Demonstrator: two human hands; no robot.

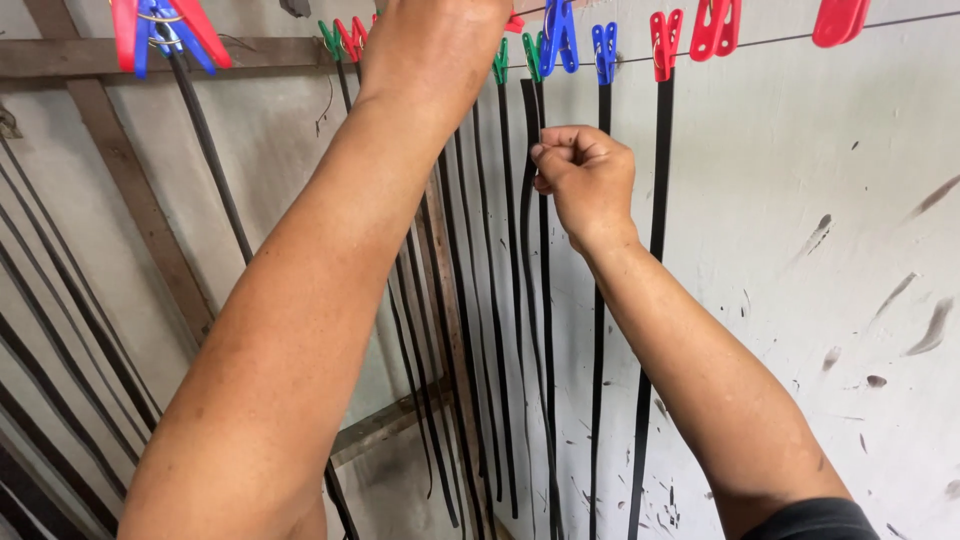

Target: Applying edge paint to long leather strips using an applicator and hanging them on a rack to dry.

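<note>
Head view: both hands raised to black strips hanging from a wire.

Right hand (585, 180) closed in a narrow pinch on a black strip (545, 330), just below the green peg (535, 52) and blue peg (560, 35) near the wire's (780, 40) middle. Left hand (430, 45) up at the wire, fingers out of frame; grip impossible to tell. Red pegs (715, 28) toward the wire's right end, stained wall (830, 250) behind.

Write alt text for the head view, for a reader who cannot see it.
A person's right hand pinches a thin black strip hanging from a wire, while the left hand reaches up to the wire. More black strips hang from red, blue and green clothespegs against a stained pale wall.
</note>
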